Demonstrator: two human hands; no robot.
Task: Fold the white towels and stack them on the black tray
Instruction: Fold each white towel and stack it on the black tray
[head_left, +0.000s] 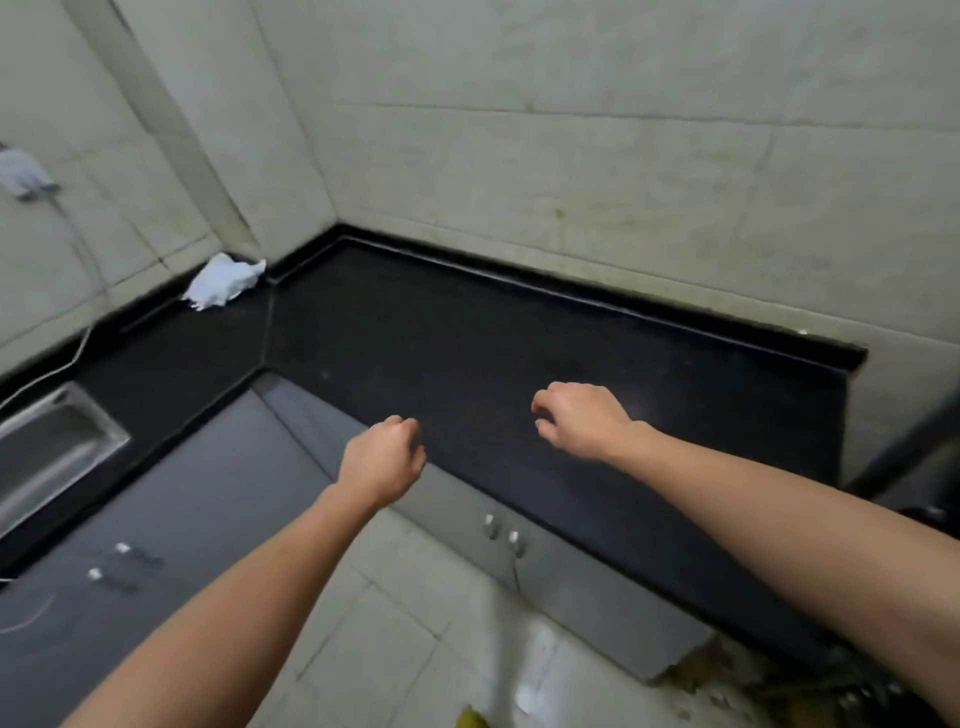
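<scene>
A crumpled white towel (223, 280) lies in the far left corner of the black countertop (467, 338), against the tiled wall. My left hand (382, 457) hangs at the counter's front edge with its fingers loosely curled and nothing in it. My right hand (579, 418) hovers over the counter a little further in, fingers curled downward, also holding nothing. Both hands are far from the towel. No black tray is in view.
A steel sink (47, 452) is set in the counter at the left, with a white cable (78, 343) running along the wall above it. Grey cabinet doors (519, 551) with small knobs sit below the counter. Tiled walls close the back and left.
</scene>
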